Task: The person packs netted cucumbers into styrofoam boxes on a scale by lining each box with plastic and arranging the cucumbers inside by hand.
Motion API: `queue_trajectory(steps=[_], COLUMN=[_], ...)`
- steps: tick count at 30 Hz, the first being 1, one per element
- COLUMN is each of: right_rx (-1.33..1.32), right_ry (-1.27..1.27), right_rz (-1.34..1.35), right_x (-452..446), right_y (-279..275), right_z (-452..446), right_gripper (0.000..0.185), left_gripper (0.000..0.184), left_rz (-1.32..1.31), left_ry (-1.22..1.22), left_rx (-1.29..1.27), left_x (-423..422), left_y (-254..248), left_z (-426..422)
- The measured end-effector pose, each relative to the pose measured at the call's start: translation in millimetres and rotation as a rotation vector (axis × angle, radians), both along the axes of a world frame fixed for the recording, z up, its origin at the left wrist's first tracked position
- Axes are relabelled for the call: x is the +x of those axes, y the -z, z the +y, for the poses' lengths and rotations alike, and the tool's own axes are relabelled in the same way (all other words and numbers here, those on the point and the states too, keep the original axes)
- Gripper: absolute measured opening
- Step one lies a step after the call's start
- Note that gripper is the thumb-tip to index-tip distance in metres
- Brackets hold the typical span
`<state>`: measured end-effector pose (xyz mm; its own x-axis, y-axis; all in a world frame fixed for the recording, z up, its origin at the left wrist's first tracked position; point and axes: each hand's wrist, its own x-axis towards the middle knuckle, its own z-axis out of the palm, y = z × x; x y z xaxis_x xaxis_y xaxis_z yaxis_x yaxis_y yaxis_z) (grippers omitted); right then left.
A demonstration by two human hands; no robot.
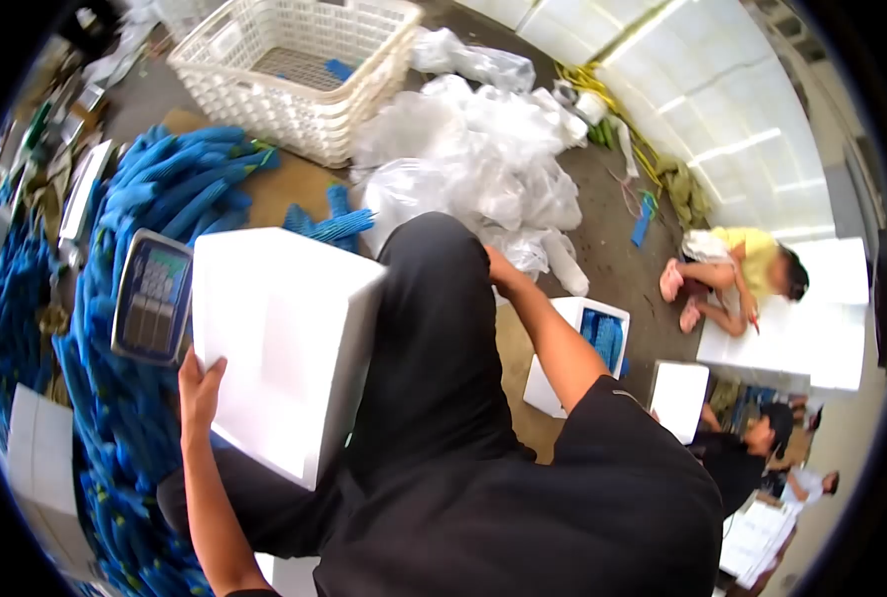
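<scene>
My left hand (201,390) grips the edge of a white foam box (274,328), its thumb on the broad white face. The box rests tilted against my raised leg (434,348). My right arm reaches past that knee, and only part of my right hand (500,273) shows; its fingers are hidden behind the knee. Just left of the box is a digital scale's keypad and display panel (152,298). Long pieces in blue mesh sleeves (180,179) lie heaped along my left side, with a few more blue pieces (331,221) beyond the box.
A white plastic basket (299,109) stands ahead, beside piled clear plastic bags (463,149). At right, an open foam box (573,348) holds blue-sleeved pieces. Further right, a person in yellow (757,269) sits by white foam boxes (782,343); another person in black (737,458) is nearby.
</scene>
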<state>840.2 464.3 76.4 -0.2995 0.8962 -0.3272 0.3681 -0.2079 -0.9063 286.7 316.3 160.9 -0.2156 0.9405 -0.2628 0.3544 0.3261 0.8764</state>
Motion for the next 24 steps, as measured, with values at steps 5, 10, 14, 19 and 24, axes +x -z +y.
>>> queue_trajectory(steps=[5, 10, 14, 19, 24], right_rx=[0.033, -0.144, -0.117, -0.210, -0.381], right_ry=[0.027, 0.229, 0.721, 0.949, 0.787], right_rz=[-0.044, -0.928, -1.076, -0.900, -0.426], right_x=[28, 57, 111, 176, 157], right_y=[111, 130, 137, 178, 191], right_z=[-14, -27, -26, -14, -11], right_gripper=[0.046, 0.063, 0.096, 0.115, 0.078], left_gripper=[0.048, 0.046, 0.043, 0.042, 0.054], left_rz=[-0.071, 0.007, 0.052, 0.155, 0.223], left_ry=[0.003, -0.018, 0.013, 0.005, 0.096], left_rx=[-0.150, -0.144, -0.171, -0.192, -0.199], left_x=[1, -1, 3, 16, 27], left_y=[15, 28, 44, 74, 83], left_z=[14, 18, 13, 12, 27])
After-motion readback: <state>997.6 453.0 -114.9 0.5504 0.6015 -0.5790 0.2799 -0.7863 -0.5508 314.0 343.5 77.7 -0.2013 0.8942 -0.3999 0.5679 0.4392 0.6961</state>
